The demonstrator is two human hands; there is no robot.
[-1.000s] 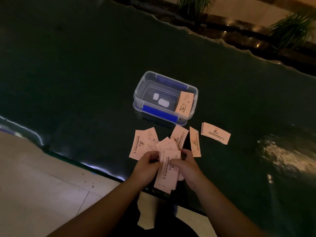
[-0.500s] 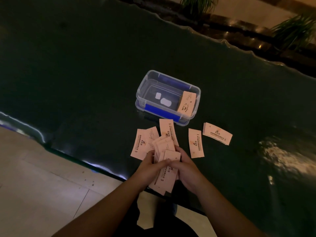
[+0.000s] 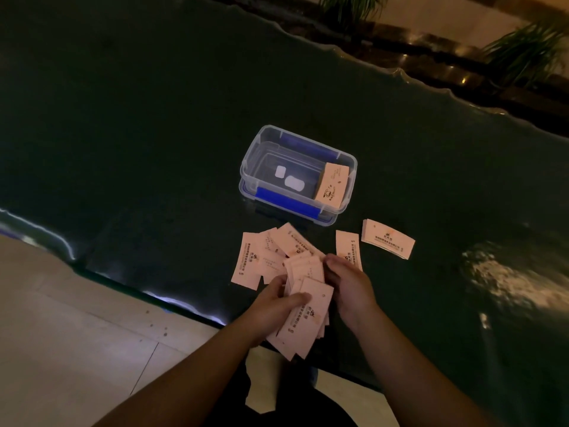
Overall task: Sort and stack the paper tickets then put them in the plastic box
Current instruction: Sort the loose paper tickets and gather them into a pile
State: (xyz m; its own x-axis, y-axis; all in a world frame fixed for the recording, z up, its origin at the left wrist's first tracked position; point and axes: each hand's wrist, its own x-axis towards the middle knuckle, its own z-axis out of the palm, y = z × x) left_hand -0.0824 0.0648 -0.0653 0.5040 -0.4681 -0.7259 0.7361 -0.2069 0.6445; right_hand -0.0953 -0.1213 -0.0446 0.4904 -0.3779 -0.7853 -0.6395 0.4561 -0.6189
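Head view: pink paper tickets [image 3: 303,322] are being gathered, gripped in left hand [image 3: 271,309]; right hand [image 3: 349,282], curled, grip unclear; squaring needed before clear plastic box [image 3: 251,167].

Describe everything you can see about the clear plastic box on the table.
The clear plastic box is a small rectangular tub with rounded corners and see-through walls, with blue latch strips along both long sides. It stands upright and open on the dark glossy table, apparently nested in its clear blue-edged lid. Inside, a stack of pale pink paper tickets leans against its right end, and two white patches show on the floor. Neither hand touches it; loose tickets lie just in front.
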